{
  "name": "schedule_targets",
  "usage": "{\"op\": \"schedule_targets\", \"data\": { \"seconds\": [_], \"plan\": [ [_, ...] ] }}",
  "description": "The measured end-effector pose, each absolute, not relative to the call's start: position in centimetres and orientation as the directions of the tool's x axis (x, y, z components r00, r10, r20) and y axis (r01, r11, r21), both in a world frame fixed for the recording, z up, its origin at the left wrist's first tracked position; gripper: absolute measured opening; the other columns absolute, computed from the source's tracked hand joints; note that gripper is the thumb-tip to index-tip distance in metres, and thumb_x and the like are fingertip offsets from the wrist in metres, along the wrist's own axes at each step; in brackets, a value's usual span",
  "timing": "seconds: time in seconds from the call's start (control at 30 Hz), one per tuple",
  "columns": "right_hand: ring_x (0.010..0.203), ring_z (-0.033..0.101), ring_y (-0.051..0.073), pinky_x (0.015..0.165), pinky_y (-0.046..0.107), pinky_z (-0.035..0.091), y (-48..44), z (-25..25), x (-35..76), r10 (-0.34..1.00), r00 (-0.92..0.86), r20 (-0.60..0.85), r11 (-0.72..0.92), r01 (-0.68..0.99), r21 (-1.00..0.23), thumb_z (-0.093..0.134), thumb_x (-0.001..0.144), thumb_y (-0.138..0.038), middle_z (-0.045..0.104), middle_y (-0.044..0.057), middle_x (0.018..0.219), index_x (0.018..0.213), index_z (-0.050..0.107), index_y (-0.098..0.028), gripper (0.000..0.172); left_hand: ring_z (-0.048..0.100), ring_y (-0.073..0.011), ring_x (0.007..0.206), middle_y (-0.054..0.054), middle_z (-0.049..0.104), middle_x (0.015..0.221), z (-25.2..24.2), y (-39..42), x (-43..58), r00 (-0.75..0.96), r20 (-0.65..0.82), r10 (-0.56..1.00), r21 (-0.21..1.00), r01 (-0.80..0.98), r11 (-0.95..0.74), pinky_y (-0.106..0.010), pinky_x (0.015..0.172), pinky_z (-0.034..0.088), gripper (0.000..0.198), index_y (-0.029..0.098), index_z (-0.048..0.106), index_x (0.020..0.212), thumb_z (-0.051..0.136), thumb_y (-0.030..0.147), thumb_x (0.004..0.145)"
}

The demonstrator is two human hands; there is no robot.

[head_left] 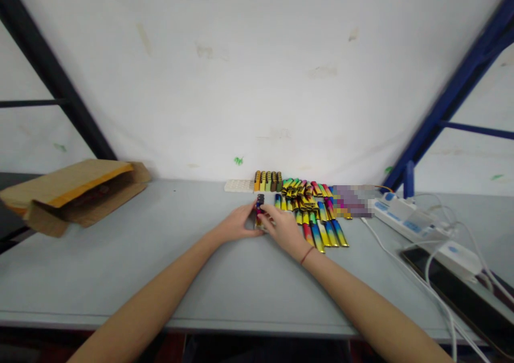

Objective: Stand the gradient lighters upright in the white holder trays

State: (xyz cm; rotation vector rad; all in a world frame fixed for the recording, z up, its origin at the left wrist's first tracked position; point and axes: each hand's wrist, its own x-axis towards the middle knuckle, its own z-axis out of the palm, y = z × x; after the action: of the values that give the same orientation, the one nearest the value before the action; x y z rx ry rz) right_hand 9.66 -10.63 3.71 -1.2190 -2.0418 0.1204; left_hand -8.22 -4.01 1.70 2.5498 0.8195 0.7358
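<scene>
Bare forearms (361, 300) — slim, glossy tubes (322, 234)

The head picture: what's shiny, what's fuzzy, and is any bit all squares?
Head view: the colourful pieces shine gold, with a blocky patch at their right end; the dark-topped bundle between left hand and right hand looks soft.

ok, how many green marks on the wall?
4: one green mark above the white tray, one left of the black post, one just left of the blue post, one far right. Others may be hidden.
</scene>
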Motion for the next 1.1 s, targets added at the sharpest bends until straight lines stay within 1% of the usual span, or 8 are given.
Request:
{"op": "schedule_targets", "data": {
  "seconds": [0.1, 0.27, 0.47, 0.67, 0.8, 0.9, 1.0, 1.1],
  "plan": [
    [0.089, 0.060, 0.020, 0.078, 0.029, 0.046, -10.6, 4.2, 10.1, 0.766, -0.287, 0.575, 0.526, 0.794, -0.304, 0.043, 0.092, -0.028, 0.062, 0.010, 0.102, 0.114, 0.059, -0.021, 0.029, 0.050, -0.0311, 0.115, -0.013, 0.050, 0.132, 1.4, -3.7, -8.4, 0.699, 0.379, 0.607, 0.460, 0.427, -0.779, -0.039, 0.102, 0.037, 0.077, 0.012, 0.037, 0.136, 0.068, 0.047, 0.075],
    [0.096, 0.057, 0.021, 0.087, 0.032, 0.042, -8.4, 4.9, 12.8, 0.803, -0.132, 0.582, 0.337, 0.905, -0.259, 0.038, 0.090, -0.017, 0.063, 0.012, 0.102, 0.118, 0.058, -0.016, 0.035, 0.047, -0.0335, 0.120, -0.018, 0.046, 0.136, 0.9, -3.3, -8.6, 0.696, 0.366, 0.617, 0.452, 0.447, -0.772, -0.046, 0.103, 0.034, 0.089, 0.011, 0.027, 0.142, 0.070, 0.047, 0.072],
    [0.091, 0.063, 0.028, 0.079, 0.037, 0.045, -4.0, 5.9, 13.5, 0.962, -0.054, 0.267, 0.096, 0.985, -0.147, 0.042, 0.088, -0.023, 0.067, 0.019, 0.090, 0.091, 0.069, -0.010, 0.030, 0.045, -0.0346, 0.123, -0.017, 0.045, 0.137, 1.0, -3.5, -8.6, 0.691, 0.360, 0.627, 0.454, 0.457, -0.765, -0.047, 0.105, 0.032, 0.088, 0.012, 0.029, 0.142, 0.069, 0.047, 0.072],
    [0.097, 0.063, 0.034, 0.077, 0.042, 0.048, -2.0, 6.7, 11.0, 0.994, 0.025, 0.103, -0.014, 0.994, -0.110, 0.060, 0.080, -0.028, 0.066, 0.025, 0.100, 0.101, 0.069, -0.009, 0.030, 0.043, -0.0348, 0.124, -0.020, 0.043, 0.138, 1.2, -3.7, -8.5, 0.691, 0.332, 0.642, 0.460, 0.476, -0.750, -0.046, 0.106, 0.031, 0.092, 0.010, 0.024, 0.143, 0.068, 0.049, 0.073],
    [0.100, 0.063, 0.032, 0.079, 0.039, 0.048, -1.4, 6.9, 10.3, 0.995, 0.094, 0.023, -0.090, 0.985, -0.150, 0.063, 0.076, -0.028, 0.066, 0.022, 0.106, 0.104, 0.069, -0.012, 0.033, 0.044, -0.0346, 0.123, -0.018, 0.043, 0.138, 1.1, -3.7, -8.5, 0.693, 0.347, 0.632, 0.463, 0.459, -0.758, -0.046, 0.105, 0.032, 0.092, 0.012, 0.024, 0.144, 0.068, 0.049, 0.072],
    [0.099, 0.063, 0.031, 0.079, 0.036, 0.048, -1.2, 6.8, 10.4, 0.989, 0.149, -0.006, -0.146, 0.964, -0.222, 0.064, 0.072, -0.037, 0.066, 0.021, 0.105, 0.104, 0.068, -0.011, 0.042, 0.044, -0.0345, 0.123, -0.019, 0.043, 0.138, 0.9, -3.6, -8.6, 0.695, 0.352, 0.627, 0.453, 0.460, -0.764, -0.046, 0.105, 0.032, 0.093, 0.011, 0.023, 0.144, 0.068, 0.050, 0.073],
    [0.092, 0.064, 0.029, 0.075, 0.033, 0.047, -1.1, 7.2, 11.2, 0.983, 0.171, 0.063, -0.142, 0.935, -0.324, 0.053, 0.077, -0.047, 0.067, 0.020, 0.095, 0.093, 0.069, -0.010, 0.044, 0.043, -0.0338, 0.124, -0.019, 0.042, 0.139, 0.9, -3.7, -8.6, 0.700, 0.344, 0.625, 0.446, 0.464, -0.765, -0.046, 0.106, 0.031, 0.093, 0.010, 0.022, 0.145, 0.066, 0.051, 0.074],
    [0.080, 0.063, 0.023, 0.070, 0.030, 0.046, -1.6, 8.1, 12.8, 0.965, 0.142, 0.222, -0.017, 0.874, -0.486, 0.046, 0.079, -0.045, 0.067, 0.012, 0.078, 0.078, 0.064, -0.014, 0.036, 0.042, -0.0339, 0.125, -0.019, 0.041, 0.140, 1.1, -3.8, -8.6, 0.694, 0.348, 0.630, 0.455, 0.463, -0.761, -0.046, 0.106, 0.031, 0.093, 0.010, 0.022, 0.145, 0.067, 0.049, 0.074]
  ]
}}
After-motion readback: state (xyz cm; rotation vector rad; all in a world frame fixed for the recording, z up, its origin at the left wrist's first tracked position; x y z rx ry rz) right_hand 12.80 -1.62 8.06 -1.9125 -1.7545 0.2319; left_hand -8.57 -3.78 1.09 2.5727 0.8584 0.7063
